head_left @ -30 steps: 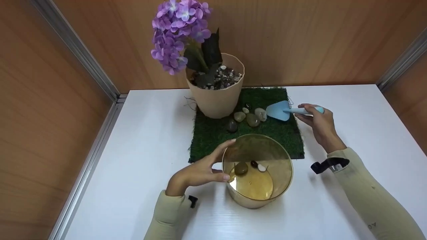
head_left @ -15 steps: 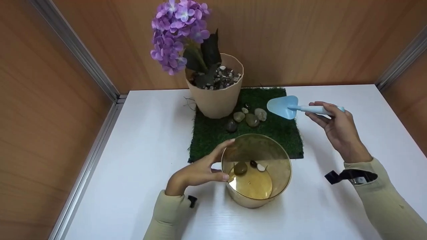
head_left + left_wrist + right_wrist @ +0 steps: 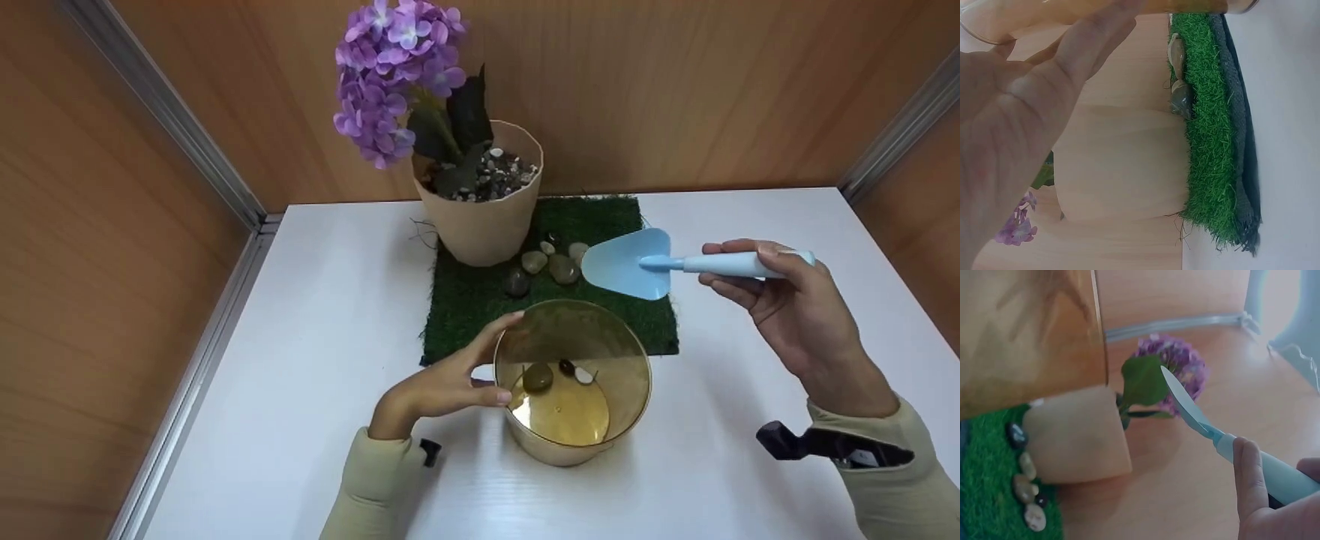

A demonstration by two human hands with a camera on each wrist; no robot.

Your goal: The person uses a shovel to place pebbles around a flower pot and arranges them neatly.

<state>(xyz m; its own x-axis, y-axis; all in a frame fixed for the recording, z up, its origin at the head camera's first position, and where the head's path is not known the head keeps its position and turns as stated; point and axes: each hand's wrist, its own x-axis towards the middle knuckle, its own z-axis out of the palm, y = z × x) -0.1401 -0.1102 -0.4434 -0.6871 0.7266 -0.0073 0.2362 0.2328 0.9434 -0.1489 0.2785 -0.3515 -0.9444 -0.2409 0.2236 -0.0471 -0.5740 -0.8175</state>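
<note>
My right hand (image 3: 802,307) holds the handle of a light-blue hand trowel (image 3: 630,262), fingers and thumb around it. The trowel's blade hangs over the right part of the turf mat (image 3: 622,330), partly hiding a pale stone behind it. My left hand (image 3: 442,382) grips the left side of a see-through amber container (image 3: 574,420), thumb near its front rim and fingers behind. Inside the container lie a brown stone (image 3: 537,377), a small dark stone (image 3: 567,367) and a white one (image 3: 584,375). In the right wrist view the trowel (image 3: 1185,402) is seen edge-on.
A beige pot (image 3: 480,229) with purple flowers (image 3: 390,82) stands on the mat's back left. Several pebbles lie beside it, among them a dark stone (image 3: 516,283) and an olive one (image 3: 563,269). Wooden panels (image 3: 675,97) bound the white table (image 3: 337,315) behind and at the sides.
My right hand has lifted the trowel away from the stones, first rightward, then toward me, closer to the head camera. The left hand and container stay nearly put.
</note>
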